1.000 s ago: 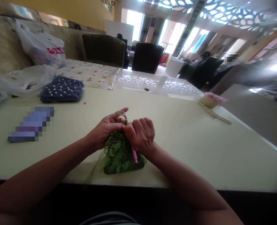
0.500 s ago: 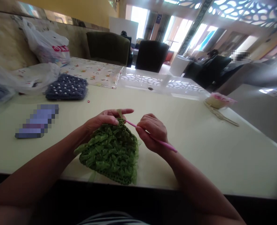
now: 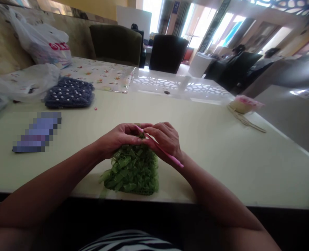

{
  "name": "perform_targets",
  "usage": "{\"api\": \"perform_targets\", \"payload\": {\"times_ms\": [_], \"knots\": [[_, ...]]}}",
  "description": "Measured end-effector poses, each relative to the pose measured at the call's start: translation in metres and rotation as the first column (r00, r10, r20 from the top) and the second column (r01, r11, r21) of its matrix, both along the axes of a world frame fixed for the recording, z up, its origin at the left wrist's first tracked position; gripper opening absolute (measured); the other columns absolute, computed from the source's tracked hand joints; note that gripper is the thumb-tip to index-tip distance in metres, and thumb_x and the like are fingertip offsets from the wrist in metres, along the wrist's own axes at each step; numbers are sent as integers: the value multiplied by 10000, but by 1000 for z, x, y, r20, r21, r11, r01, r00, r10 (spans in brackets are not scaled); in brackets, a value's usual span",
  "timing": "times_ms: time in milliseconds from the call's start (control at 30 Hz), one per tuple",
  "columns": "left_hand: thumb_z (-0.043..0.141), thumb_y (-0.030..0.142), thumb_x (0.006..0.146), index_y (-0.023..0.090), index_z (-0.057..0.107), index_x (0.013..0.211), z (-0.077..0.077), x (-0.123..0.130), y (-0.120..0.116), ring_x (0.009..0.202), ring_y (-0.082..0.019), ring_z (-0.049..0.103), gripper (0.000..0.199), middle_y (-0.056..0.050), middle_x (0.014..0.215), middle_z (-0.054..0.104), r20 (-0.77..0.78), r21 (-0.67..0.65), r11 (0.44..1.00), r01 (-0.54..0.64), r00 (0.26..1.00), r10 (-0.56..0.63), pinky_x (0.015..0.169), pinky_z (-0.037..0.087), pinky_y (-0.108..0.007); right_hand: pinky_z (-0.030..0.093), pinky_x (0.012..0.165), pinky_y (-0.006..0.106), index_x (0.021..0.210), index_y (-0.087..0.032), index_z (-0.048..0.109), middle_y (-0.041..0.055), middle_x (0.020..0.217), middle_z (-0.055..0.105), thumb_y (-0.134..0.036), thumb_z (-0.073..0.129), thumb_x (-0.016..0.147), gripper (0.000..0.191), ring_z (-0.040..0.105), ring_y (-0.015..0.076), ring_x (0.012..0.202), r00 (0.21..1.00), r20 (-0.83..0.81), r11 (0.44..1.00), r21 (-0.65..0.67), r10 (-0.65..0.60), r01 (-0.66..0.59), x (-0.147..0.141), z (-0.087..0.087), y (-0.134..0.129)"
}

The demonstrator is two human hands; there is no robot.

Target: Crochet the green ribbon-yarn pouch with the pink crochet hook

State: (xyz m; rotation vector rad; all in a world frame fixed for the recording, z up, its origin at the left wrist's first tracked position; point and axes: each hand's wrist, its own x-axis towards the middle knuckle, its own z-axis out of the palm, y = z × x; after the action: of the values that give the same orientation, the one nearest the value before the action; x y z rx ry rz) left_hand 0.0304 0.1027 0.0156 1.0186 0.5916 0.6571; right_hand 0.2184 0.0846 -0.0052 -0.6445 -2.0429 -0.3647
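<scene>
Green crochet [image 3: 133, 170], top pinched, below 2 hands [image 3: 117, 139]

No wording reads clearly: red lettering [image 3: 59, 46] on the crumpled white plastic bag [image 3: 43, 37] and a small blue rectangular sign [image 3: 176, 7] stay illegible.

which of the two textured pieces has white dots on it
The dark blue piece beside the crumpled plastic bag; the green piece in the left hand shows none.
</scene>
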Motion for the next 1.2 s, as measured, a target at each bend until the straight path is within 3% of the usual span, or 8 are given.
{"api": "perform_targets", "payload": {"times_ms": [100,233,367,533,700,833,1067,1200], "knots": [[777,145,697,187,728,1110,-2,-2,2,909,-197,677,418,-77,1003,746,-14,86,996,27,1000,-26,865,507,-315,477,737,285,951,-168,612,34,849,686,-183,597,913,43,633,129,774,998,-56,999,-21,41,-43,2,2,0],[641,354,867,211,731,1119,-7,-7,12,1097,-227,627,304,-77,1142,714,-49,229,972,55,998,-45,1012,430,-349,488,686,269,951,-173,638,25,817,676,-137,598,893,80,619,123,727,984,-171,993,-93,56,-73,4,4,-1],[607,351,896,251,755,1054,-12,-9,18,1201,-205,557,239,-25,1172,702,-84,290,957,0,996,25,1068,367,-317,489,661,264,936,-175,649,20,797,663,-149,578,906,81,618,120,716,975,-219,992,-107,38,-63,6,3,1],[732,187,761,209,722,1142,-7,-8,18,989,-171,632,382,-31,948,730,-10,158,987,-19,1000,21,995,407,-298,527,758,313,962,-189,652,28,843,696,-162,574,912,97,646,142,770,984,-166,987,-129,69,-91,6,6,0],[735,126,704,190,708,1168,1,-15,18,835,-141,622,469,-26,857,708,-33,238,970,-57,997,67,861,447,-273,551,863,329,981,-191,663,30,894,711,-158,533,937,141,672,157,922,952,-237,915,-307,195,-264,8,12,-5],[719,155,731,190,690,1199,4,-19,17,839,-154,612,470,-38,877,696,-56,323,944,-65,995,87,805,457,-275,537,968,373,991,-174,670,38,935,724,-171,525,947,151,676,166,985,951,-193,869,-392,242,-300,14,20,-6],[677,170,777,212,594,1329,9,-16,8,724,-123,564,560,-19,837,656,-146,523,842,-133,959,242,667,449,-233,523,1020,389,1021,-181,637,24,935,721,-169,479,965,168,688,145,916,975,41,932,-307,217,-194,17,29,-7],[660,168,790,209,586,1341,11,-10,0,735,-122,554,558,-5,834,633,-194,695,698,-171,891,411,754,468,-252,526,998,382,1005,-173,609,40,919,705,-177,465,967,149,674,148,875,987,103,968,-233,125,-98,14,21,-3]]}}
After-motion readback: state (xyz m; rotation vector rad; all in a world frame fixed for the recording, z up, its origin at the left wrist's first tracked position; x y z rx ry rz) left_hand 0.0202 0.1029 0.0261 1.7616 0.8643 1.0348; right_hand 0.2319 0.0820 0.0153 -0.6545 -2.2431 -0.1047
